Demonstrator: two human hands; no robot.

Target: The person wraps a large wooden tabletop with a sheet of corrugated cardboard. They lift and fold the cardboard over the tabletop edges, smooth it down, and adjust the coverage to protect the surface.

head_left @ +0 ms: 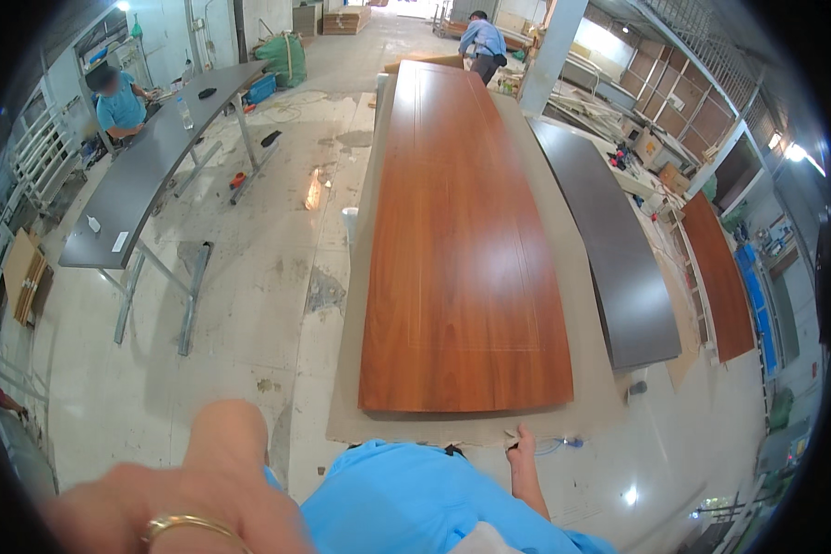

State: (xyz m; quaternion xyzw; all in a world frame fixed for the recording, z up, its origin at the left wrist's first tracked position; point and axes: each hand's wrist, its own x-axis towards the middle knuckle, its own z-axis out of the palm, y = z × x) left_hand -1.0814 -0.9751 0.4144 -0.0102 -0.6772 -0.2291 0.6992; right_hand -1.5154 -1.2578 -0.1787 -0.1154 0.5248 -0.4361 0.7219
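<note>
Head view, the only one. Reddish-brown panel (466,240) lies flat, long way off from the wearer, on a beige-topped counter (577,337); beige shows along both long sides and at the near edge. Broad face up, thin groove lines trace a rectangle in it, surface shiny. Progress: panel is laid out and its upper face looks finished, my judgement. No tool on it, neither hand on it, so handling looks paused or not begun. What remains can't be judged from this; underside and far edge details don't show.

Hands: left hand (189,494) is big and blurred at lower left, close to the camera, one finger stretched up and away, gold ring (194,522) on it. No object visible in it; the other fingers are too blurred to say how far they curl. Right hand (523,443) is at the near edge of the counter, right of the wearer's blue shirt (402,494), forearm rising from below, fingers bent. Can't make out whether it grips the beige edge, touches it or is just beside it.

Around: dark grey panel (609,249) right of the counter, long dark table (148,189) well off left, one co-worker (120,103) at it, another co-worker (483,42) past the panel's far end.
</note>
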